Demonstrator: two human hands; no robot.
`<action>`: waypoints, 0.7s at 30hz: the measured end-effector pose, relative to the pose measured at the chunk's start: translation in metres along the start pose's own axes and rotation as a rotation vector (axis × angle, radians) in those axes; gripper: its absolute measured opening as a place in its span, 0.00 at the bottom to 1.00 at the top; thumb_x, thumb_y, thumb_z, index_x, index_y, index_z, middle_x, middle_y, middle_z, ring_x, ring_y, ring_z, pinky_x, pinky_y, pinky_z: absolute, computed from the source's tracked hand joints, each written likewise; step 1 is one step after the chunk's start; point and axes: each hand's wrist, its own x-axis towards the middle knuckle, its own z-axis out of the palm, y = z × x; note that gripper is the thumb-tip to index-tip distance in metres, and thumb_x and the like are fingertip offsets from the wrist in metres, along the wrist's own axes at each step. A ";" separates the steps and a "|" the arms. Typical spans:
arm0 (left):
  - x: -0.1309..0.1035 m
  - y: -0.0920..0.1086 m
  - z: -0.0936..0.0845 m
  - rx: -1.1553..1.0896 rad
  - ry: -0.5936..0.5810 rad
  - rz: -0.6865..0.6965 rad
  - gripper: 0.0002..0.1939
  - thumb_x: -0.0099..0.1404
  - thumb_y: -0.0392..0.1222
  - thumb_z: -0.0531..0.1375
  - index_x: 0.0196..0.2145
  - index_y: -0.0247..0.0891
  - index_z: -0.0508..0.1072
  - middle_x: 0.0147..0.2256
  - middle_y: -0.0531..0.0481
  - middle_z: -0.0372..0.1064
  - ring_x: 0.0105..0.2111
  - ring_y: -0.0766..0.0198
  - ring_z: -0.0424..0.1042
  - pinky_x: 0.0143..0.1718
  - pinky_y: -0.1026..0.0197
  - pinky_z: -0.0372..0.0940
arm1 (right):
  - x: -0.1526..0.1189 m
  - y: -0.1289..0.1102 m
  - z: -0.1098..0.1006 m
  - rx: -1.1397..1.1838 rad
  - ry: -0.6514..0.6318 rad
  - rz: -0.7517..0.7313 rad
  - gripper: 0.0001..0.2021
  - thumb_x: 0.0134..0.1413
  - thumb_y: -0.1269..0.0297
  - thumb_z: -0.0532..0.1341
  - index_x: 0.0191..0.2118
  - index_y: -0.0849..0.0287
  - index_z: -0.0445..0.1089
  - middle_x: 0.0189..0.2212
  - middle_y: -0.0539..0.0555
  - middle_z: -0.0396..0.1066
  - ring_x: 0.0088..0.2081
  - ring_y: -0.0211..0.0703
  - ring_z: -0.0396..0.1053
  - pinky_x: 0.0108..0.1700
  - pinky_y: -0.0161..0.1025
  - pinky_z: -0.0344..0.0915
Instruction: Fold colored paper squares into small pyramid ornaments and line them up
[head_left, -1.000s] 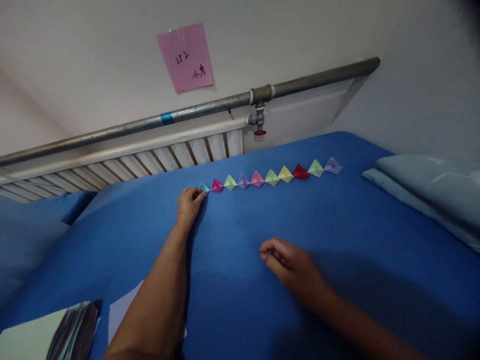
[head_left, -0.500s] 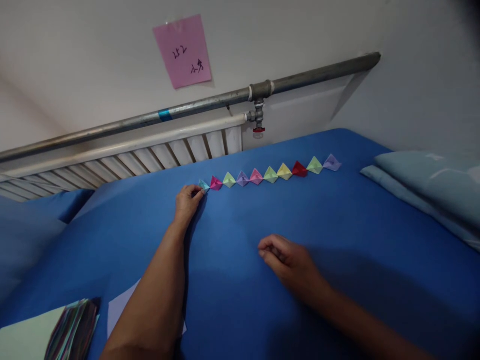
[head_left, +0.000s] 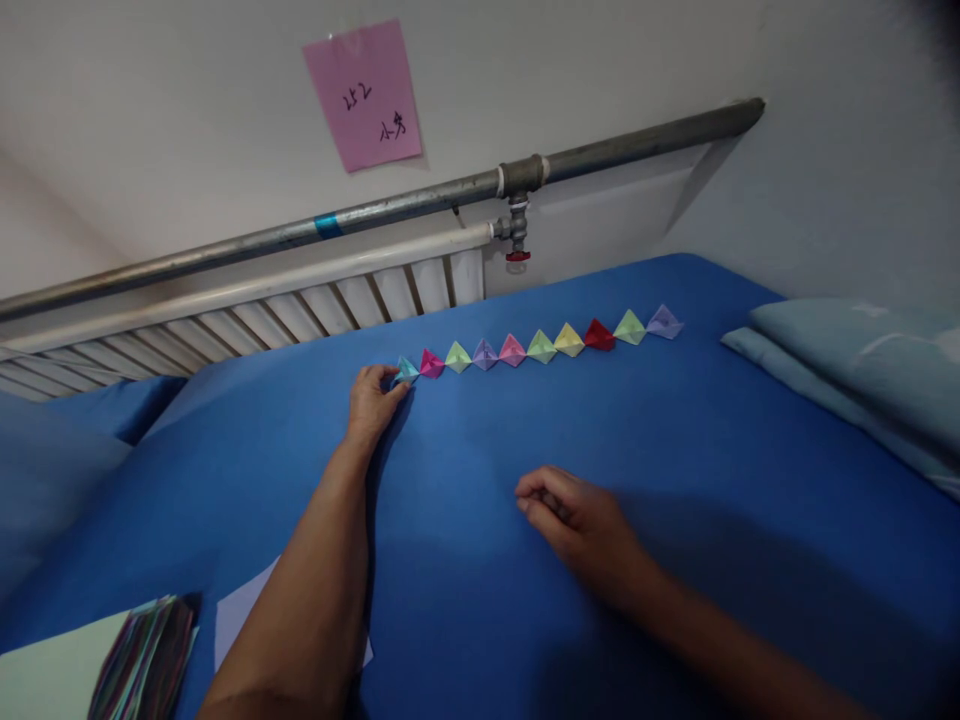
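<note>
A row of small folded paper boats in several colours runs across the blue sheet. At its left end is a light blue paper boat (head_left: 406, 370), beside a magenta paper boat (head_left: 431, 363). My left hand (head_left: 373, 400) is at that light blue boat, its thumb and forefinger slightly apart around the boat's left side; the fingertips partly cover it. Lower down, my right hand (head_left: 574, 525) rests over the sheet with curled fingers, thumb near forefinger, and nothing visible in it. A red paper boat (head_left: 599, 334) and a lavender paper boat (head_left: 664, 321) lie farther right in the row.
A stack of coloured paper (head_left: 67, 665) lies at the lower left, near a pale lavender sheet (head_left: 238, 615) partly under my left forearm. Behind the bed's blue sheet (head_left: 450, 480) are a radiator (head_left: 337, 300) and a metal pipe (head_left: 420, 203). Folded pale green bedding (head_left: 862, 350) lies at right.
My left thumb and forefinger have parted slightly, and more of the light blue boat shows. My right hand has stayed nearly still.
</note>
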 end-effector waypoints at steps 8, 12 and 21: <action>0.002 -0.004 0.003 -0.021 -0.051 -0.062 0.13 0.54 0.42 0.64 0.39 0.36 0.74 0.36 0.47 0.73 0.36 0.61 0.71 0.41 0.58 0.65 | 0.000 -0.001 -0.001 -0.027 -0.018 -0.018 0.07 0.52 0.69 0.54 0.27 0.57 0.67 0.20 0.47 0.61 0.22 0.35 0.58 0.25 0.33 0.56; 0.002 -0.004 0.003 -0.031 -0.059 -0.066 0.12 0.55 0.41 0.63 0.38 0.37 0.74 0.36 0.47 0.73 0.36 0.61 0.72 0.42 0.57 0.65 | 0.000 -0.003 -0.002 -0.023 -0.027 -0.009 0.07 0.52 0.69 0.53 0.28 0.57 0.67 0.20 0.47 0.61 0.22 0.35 0.58 0.25 0.33 0.56; 0.003 -0.005 0.003 -0.036 -0.066 -0.050 0.12 0.55 0.42 0.64 0.38 0.37 0.74 0.36 0.47 0.73 0.37 0.61 0.71 0.44 0.56 0.65 | 0.000 0.000 0.000 -0.011 -0.020 -0.025 0.07 0.52 0.70 0.53 0.27 0.57 0.66 0.20 0.47 0.60 0.22 0.34 0.57 0.25 0.32 0.55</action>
